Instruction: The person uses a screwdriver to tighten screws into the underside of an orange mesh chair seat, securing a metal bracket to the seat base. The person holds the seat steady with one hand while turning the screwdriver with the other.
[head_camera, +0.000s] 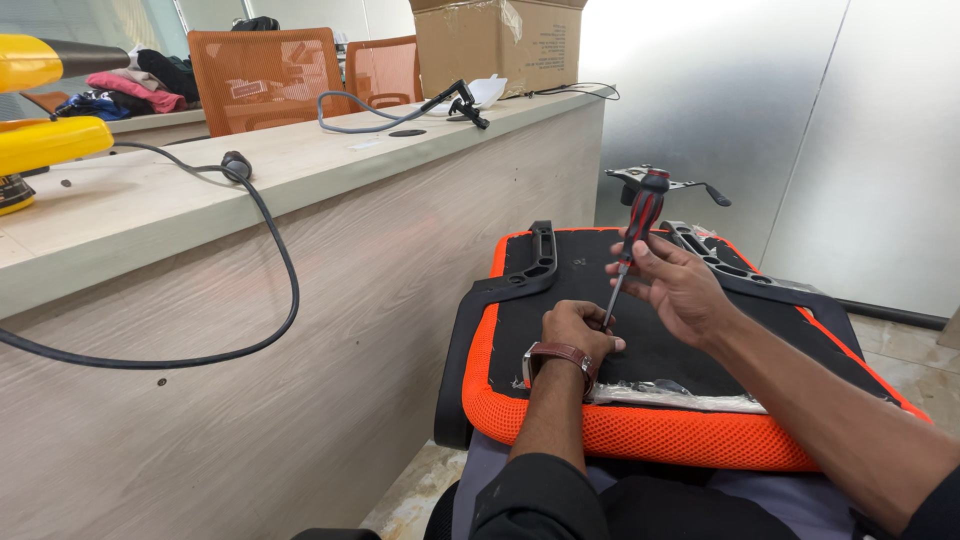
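An upturned orange mesh chair seat (640, 435) with a black underside lies on my lap. My right hand (675, 285) grips a screwdriver (637, 225) with a red and black handle, held nearly upright, its tip down on the black underside. My left hand (578, 332), a brown watch on its wrist, rests closed on the underside right at the screwdriver tip, fingers pinched around something too small to see. Black plastic armrest brackets (538, 258) sit at the seat's far corners.
A long wooden desk (300, 180) runs along my left, with a black cable (270, 230) hanging over its edge. A cardboard box (500, 42), orange chairs (262, 75) and yellow tools (45, 140) stand behind. A metal chair mechanism (668, 182) lies beyond the seat. Frosted glass wall on the right.
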